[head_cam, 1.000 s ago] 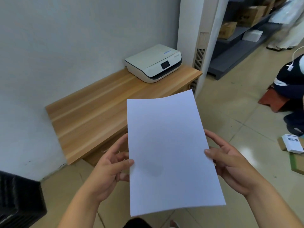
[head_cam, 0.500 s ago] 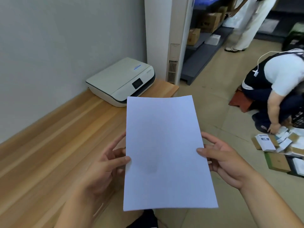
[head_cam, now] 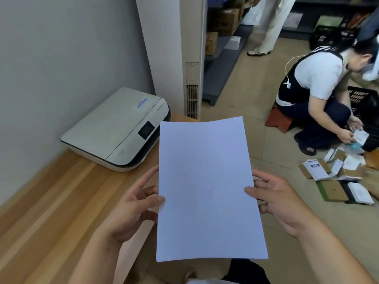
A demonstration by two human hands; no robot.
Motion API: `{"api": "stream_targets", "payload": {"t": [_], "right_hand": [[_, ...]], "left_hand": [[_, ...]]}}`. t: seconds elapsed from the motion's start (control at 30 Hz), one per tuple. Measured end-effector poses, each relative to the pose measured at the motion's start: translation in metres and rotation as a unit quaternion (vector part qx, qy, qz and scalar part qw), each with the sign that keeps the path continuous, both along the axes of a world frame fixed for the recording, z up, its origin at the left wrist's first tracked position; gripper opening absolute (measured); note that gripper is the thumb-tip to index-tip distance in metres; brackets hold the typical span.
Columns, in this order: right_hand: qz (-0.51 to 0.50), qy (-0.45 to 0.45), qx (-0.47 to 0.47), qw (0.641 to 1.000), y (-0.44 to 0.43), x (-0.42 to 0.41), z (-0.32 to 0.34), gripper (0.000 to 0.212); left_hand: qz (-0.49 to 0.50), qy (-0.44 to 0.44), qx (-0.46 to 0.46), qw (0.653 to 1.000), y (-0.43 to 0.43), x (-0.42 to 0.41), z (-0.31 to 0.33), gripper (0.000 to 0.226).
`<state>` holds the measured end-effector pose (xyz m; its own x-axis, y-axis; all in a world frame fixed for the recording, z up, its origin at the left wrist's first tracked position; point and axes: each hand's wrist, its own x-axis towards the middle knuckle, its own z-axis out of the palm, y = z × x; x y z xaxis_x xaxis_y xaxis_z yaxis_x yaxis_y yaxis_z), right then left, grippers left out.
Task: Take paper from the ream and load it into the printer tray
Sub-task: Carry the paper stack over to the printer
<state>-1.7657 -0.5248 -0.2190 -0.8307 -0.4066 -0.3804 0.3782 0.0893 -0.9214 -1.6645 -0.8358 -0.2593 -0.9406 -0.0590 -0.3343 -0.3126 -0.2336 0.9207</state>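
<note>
I hold a thin stack of white paper (head_cam: 207, 189) flat in front of me, its long side pointing away. My left hand (head_cam: 133, 208) grips its left edge and my right hand (head_cam: 279, 201) grips its right edge, thumbs on top. The white printer (head_cam: 114, 130) with a small dark screen sits on the wooden table (head_cam: 51, 201) against the grey wall, just left of the paper's far end. Its lid is down; no tray shows. The ream is out of view.
A white column unit with a vent (head_cam: 191, 78) stands behind the table's end. On the tiled floor to the right a person (head_cam: 315, 89) crouches over scattered boxes and booklets (head_cam: 338, 177). Another person's legs (head_cam: 268, 25) stand by dark shelving (head_cam: 223, 48).
The printer has grown larger and shifted left and down in view as I came closer. The paper stays in both hands, its far end now level with the printer's front.
</note>
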Motion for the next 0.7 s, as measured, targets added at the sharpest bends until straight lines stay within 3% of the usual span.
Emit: {"api": "stream_targets", "payload": {"t": [0.23, 0.47, 0.7], "right_hand": [[0.021, -0.036, -0.035, 0.999, -0.015, -0.110, -0.017, 0.039], [0.106, -0.102, -0.048, 0.988, -0.018, -0.247, -0.037, 0.036], [0.130, -0.148, -0.032, 0.980, -0.043, -0.347, -0.057, 0.036]], "left_hand": [[0.041, -0.037, 0.011, 0.998, -0.006, -0.092, -0.015, 0.073], [0.076, -0.101, -0.003, 0.992, 0.013, -0.187, -0.019, 0.071], [0.272, -0.193, 0.045, 0.942, 0.017, -0.240, -0.043, 0.040]]}}
